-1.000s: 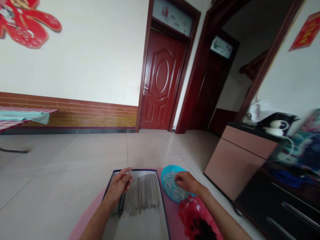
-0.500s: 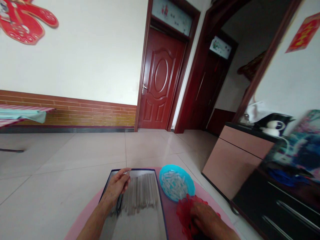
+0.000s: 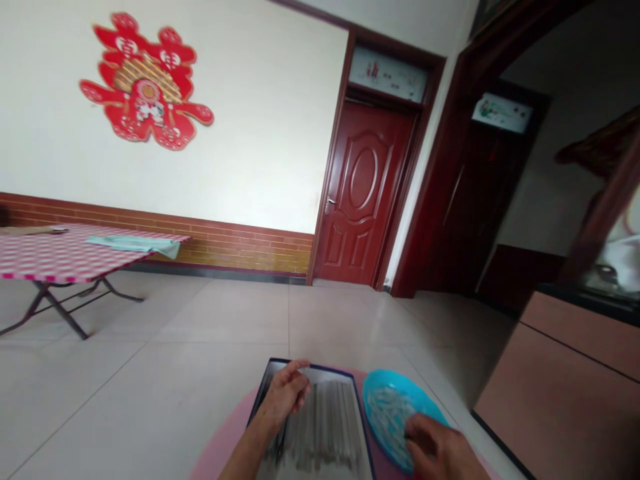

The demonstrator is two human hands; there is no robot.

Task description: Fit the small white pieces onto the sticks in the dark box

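Note:
My left hand (image 3: 287,393) is over the far left part of a shallow, dark-edged box (image 3: 367,440). Its fingers are pinched together, and whatever they hold is too small to make out. In the box lies a row of thin, greyish sticks (image 3: 327,420), side by side, with a dark slender tool (image 3: 281,443) at their left. To the right stands a blue plastic bowl (image 3: 407,383) with many short, whitish translucent pieces (image 3: 390,413) inside. My right hand (image 3: 440,445) is at the bowl's near right side, fingers curled in; their contents are hidden.
Box and bowl rest on a pink round surface (image 3: 225,427). A folding table (image 3: 65,257) with a checked cover and a pale green cloth (image 3: 137,244) stands at the left. A cabinet (image 3: 565,373) is on the right; a red door (image 3: 363,193) is beyond the tiled floor.
The view has swung left and a little up. My right hand has moved from the red, frilly item, now out of view, to the bowl. My left hand stays over the box.

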